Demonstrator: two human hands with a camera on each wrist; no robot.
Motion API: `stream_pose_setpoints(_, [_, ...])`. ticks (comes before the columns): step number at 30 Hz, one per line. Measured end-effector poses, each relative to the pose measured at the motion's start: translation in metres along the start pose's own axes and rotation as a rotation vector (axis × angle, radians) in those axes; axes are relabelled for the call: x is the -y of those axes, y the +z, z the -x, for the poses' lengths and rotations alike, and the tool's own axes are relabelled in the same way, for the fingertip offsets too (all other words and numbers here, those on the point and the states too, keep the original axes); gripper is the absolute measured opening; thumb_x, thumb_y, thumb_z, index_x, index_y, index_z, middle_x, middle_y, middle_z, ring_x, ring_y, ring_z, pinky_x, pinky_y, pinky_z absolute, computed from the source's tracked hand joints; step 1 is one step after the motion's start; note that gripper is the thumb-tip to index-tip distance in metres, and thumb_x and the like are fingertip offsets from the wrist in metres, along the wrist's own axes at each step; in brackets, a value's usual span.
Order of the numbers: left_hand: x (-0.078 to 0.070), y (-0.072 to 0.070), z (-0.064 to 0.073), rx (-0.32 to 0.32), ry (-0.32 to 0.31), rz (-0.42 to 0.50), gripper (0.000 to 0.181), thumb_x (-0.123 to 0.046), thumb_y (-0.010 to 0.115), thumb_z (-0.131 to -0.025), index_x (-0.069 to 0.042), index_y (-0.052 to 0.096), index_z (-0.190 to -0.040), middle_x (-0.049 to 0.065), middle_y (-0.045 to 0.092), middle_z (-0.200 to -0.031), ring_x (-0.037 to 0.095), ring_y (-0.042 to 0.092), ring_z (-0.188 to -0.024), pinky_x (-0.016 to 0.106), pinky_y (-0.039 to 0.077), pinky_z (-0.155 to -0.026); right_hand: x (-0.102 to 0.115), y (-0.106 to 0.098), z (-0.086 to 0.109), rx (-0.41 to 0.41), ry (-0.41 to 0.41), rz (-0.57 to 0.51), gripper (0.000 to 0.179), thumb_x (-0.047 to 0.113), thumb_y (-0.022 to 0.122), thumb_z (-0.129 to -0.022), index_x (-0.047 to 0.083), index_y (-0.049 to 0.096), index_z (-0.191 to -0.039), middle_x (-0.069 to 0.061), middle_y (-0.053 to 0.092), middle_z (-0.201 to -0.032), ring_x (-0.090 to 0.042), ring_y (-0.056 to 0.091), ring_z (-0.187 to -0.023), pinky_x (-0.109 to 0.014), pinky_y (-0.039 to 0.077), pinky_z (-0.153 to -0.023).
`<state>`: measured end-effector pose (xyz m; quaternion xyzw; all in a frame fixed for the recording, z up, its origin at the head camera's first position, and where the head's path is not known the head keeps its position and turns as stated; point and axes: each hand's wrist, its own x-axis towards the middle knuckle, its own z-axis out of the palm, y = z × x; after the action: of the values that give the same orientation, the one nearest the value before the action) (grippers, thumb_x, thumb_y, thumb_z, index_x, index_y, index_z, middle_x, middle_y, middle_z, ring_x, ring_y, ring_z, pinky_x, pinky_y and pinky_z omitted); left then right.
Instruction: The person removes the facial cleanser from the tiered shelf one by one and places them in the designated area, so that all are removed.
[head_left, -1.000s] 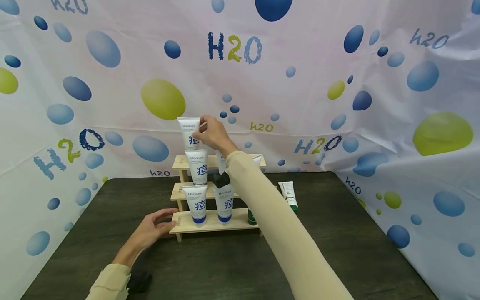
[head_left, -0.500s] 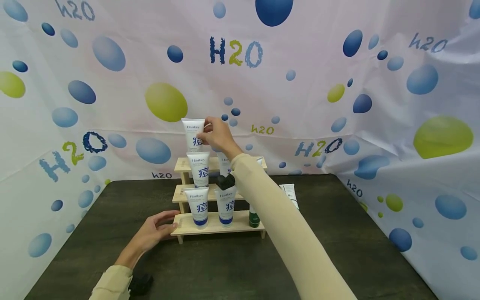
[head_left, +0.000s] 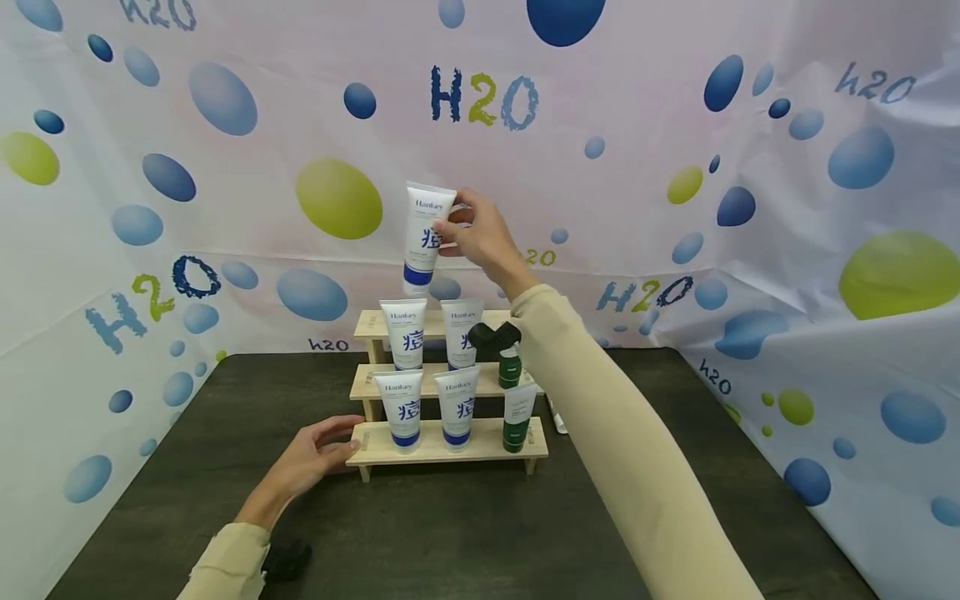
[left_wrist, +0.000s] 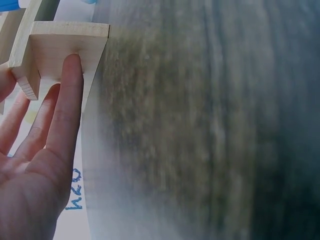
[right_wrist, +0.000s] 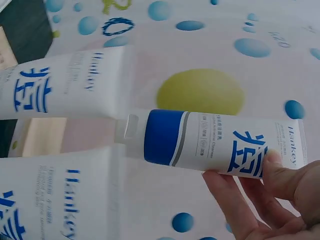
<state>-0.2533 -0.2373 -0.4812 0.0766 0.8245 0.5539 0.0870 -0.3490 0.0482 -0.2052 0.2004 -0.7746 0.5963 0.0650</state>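
Observation:
My right hand (head_left: 483, 233) pinches a white squeeze tube (head_left: 424, 237) with a blue band, lettered Hankey, between thumb and fingers. It hangs slightly tilted, cap down, above the left part of a three-tier wooden display rack (head_left: 442, 450). In the right wrist view the thumb lies on the front of this held tube (right_wrist: 215, 145). My left hand (head_left: 315, 454) holds the left end of the lowest shelf. In the left wrist view the index finger (left_wrist: 70, 105) is straight against the wood, with the thumb at its edge.
Two matching tubes stand on the middle shelf, including the left one (head_left: 405, 335), and two on the bottom shelf. A white-and-green tube (head_left: 518, 417) stands bottom right, with another green-based tube (head_left: 510, 367) above. One tube (head_left: 557, 417) lies on the dark table (head_left: 420, 533), partly behind my sleeve.
My right hand has lifted the held tube up and to the right, away from the top shelf. My left hand has stayed at the rack's end.

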Motion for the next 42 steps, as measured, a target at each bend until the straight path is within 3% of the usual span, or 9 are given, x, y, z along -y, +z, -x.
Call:
stream_pose_setpoints(4, [0.0,-0.002,-0.001,-0.003,0.001,0.0,0.062,-0.028,0.069,-0.101,-0.001,0.047,-0.151,0.032,0.044,-0.155,0.04,0.061,-0.13,0.041,0.063,-0.093,0.007,-0.02,0.004,-0.049,0.011,-0.054,0.037,0.009,0.061,-0.103,0.008,0.052,-0.139,-0.019,0.064,-0.128,-0.033,0.071,-0.107,-0.042,0.063,-0.094])
stream_pose_setpoints(14, [-0.002,-0.002,-0.004,0.024,0.013,0.044,0.061,-0.025,0.069,-0.101,0.001,0.046,-0.152,0.033,0.042,-0.155,0.039,0.061,-0.129,0.041,0.063,-0.092,0.009,-0.071,0.012,-0.125,0.0,-0.011,0.038,0.011,0.061,-0.103,0.011,0.053,-0.141,-0.014,0.064,-0.126,-0.03,0.07,-0.109,-0.043,0.063,-0.092])
stream_pose_setpoints(23, [-0.005,-0.002,-0.004,-0.004,-0.023,-0.011,0.06,-0.028,0.069,-0.101,-0.002,0.047,-0.151,0.032,0.044,-0.155,0.043,0.057,-0.133,0.044,0.062,-0.095,-0.001,-0.108,0.025,-0.168,0.006,0.018,0.039,0.013,0.061,-0.104,0.01,0.053,-0.142,-0.009,0.065,-0.12,-0.023,0.07,-0.102,-0.04,0.064,-0.09])
stream_pose_setpoints(31, [-0.002,0.001,-0.001,-0.003,0.001,0.03,0.059,-0.023,0.069,-0.101,0.001,0.047,-0.15,0.034,0.043,-0.155,0.045,0.058,-0.132,0.044,0.063,-0.093,-0.025,-0.136,0.038,-0.207,0.066,0.139,0.039,0.015,0.058,-0.106,0.008,0.05,-0.143,-0.01,0.061,-0.124,-0.022,0.067,-0.105,-0.047,0.06,-0.097])
stream_pose_setpoints(36, [-0.002,0.002,-0.001,-0.011,0.001,0.018,0.059,-0.024,0.069,-0.101,0.001,0.048,-0.15,0.034,0.043,-0.154,0.045,0.058,-0.132,0.044,0.063,-0.093,-0.051,-0.157,0.052,-0.167,0.12,0.207,0.042,0.016,0.054,-0.108,0.005,0.046,-0.147,-0.016,0.058,-0.128,-0.027,0.065,-0.11,-0.049,0.059,-0.1])
stream_pose_setpoints(42, [-0.002,0.0,-0.001,-0.019,0.004,0.004,0.059,-0.025,0.069,-0.101,0.001,0.049,-0.149,0.033,0.044,-0.154,0.046,0.058,-0.133,0.045,0.062,-0.094,-0.087,-0.177,0.066,-0.107,0.174,0.293,0.042,0.015,0.052,-0.108,0.0,0.044,-0.146,-0.025,0.056,-0.132,-0.026,0.064,-0.105,-0.056,0.058,-0.1])
